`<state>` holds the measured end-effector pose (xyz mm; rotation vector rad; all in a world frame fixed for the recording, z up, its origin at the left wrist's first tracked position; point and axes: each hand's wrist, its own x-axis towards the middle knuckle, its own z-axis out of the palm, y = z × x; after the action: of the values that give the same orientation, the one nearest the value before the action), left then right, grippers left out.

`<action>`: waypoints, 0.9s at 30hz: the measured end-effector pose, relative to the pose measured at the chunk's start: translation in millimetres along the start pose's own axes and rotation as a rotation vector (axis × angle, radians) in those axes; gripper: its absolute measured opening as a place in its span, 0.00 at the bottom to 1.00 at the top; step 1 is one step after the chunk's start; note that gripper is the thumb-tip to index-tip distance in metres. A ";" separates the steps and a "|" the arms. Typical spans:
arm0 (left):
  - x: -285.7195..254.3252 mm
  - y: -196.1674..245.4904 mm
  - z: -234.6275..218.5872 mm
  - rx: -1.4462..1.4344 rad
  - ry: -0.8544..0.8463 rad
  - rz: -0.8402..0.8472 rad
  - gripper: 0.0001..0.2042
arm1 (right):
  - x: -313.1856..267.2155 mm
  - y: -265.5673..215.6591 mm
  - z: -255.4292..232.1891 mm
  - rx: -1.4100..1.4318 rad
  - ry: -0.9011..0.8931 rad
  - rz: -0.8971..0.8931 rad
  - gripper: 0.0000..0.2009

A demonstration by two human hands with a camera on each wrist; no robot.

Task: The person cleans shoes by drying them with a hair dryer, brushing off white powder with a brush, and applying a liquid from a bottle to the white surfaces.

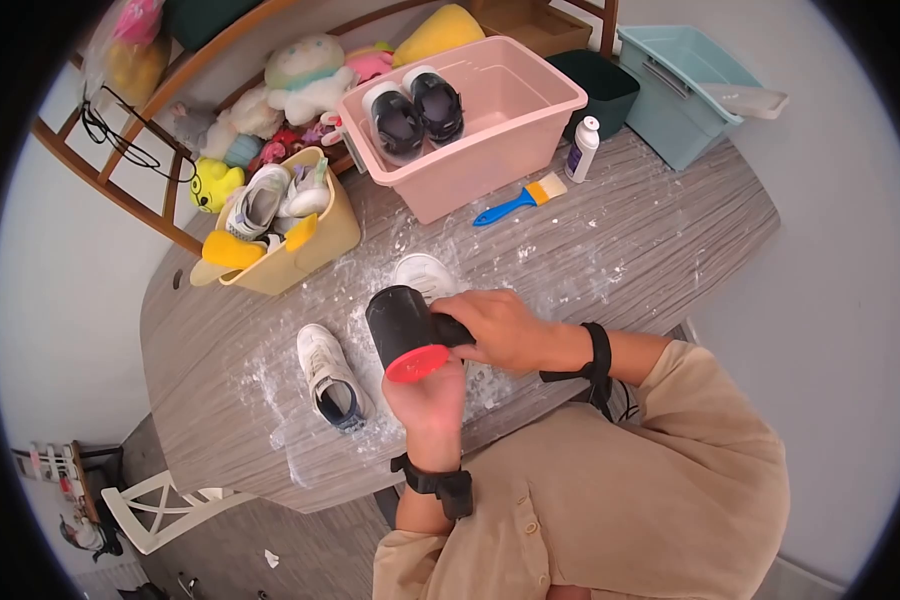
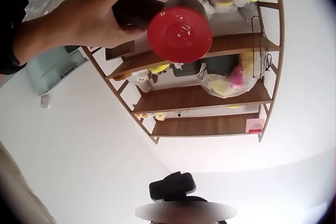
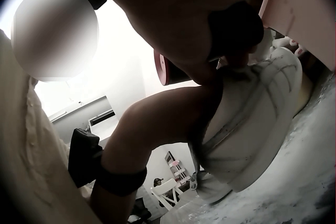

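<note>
My right hand [image 1: 505, 332] grips the handle of a black hair dryer [image 1: 398, 318] with a red round end. White flecks dot that red end [image 2: 180, 34] in the left wrist view. My left hand [image 1: 427, 400] is just below the red end, its fingers mostly hidden. It holds a white shoe [image 3: 247, 119] by the opening, and the toe [image 1: 425, 272] shows beyond the dryer in the head view. To the left, a second white shoe [image 1: 327, 372] with a dark lining stands on the table.
White smears cover parts of the wooden table [image 1: 220, 430]. Farther back are a pink bin [image 1: 470, 180] holding dark shoes, a yellow basket [image 1: 320, 235] of shoes, a blue-handled brush [image 1: 520, 200] and a white bottle [image 1: 582, 150]. A teal bin [image 1: 685, 110] stands at the right.
</note>
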<state>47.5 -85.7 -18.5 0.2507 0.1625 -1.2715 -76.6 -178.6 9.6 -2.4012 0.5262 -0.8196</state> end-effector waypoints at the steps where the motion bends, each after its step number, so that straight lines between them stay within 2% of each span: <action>1: -1.0 -0.9 -1.7 -0.015 -0.038 -0.031 0.18 | -0.1 4.1 2.4 -0.008 -0.002 0.012 0.27; 3: -2.0 -2.6 -5.3 -0.044 -0.114 -0.091 0.19 | 2.3 11.3 3.6 -0.025 0.013 0.036 0.26; 6: -13.8 -8.4 35.4 -0.130 0.264 -0.151 0.24 | 9.6 18.7 -5.3 -0.050 0.034 0.107 0.25; 9: -21.5 -3.6 33.2 -0.046 0.078 -0.200 0.28 | 13.6 39.0 -6.6 -0.072 0.023 0.083 0.26; 12: -30.3 12.3 37.6 -0.023 0.009 -0.235 0.29 | 15.5 44.2 -14.4 -0.082 -0.044 0.066 0.26; 15: -24.5 31.5 28.4 -0.047 0.075 -0.128 0.29 | 16.1 47.4 -17.4 -0.092 -0.087 0.041 0.26; 19: -14.9 49.1 16.4 -0.123 0.079 -0.053 0.29 | 12.0 55.0 -12.4 -0.078 -0.089 0.014 0.26; 23: -8.3 54.5 8.4 -0.120 0.077 -0.054 0.28 | 5.8 55.6 -13.1 -0.024 -0.092 0.081 0.25; 27: -3.7 58.7 3.5 -0.081 0.054 -0.044 0.27 | -5.0 44.5 -40.6 0.123 -0.033 0.209 0.24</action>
<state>102.5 -67.3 -8.5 0.2128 0.2663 -1.2998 -114.8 -225.4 7.6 -2.1995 0.6806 -0.6994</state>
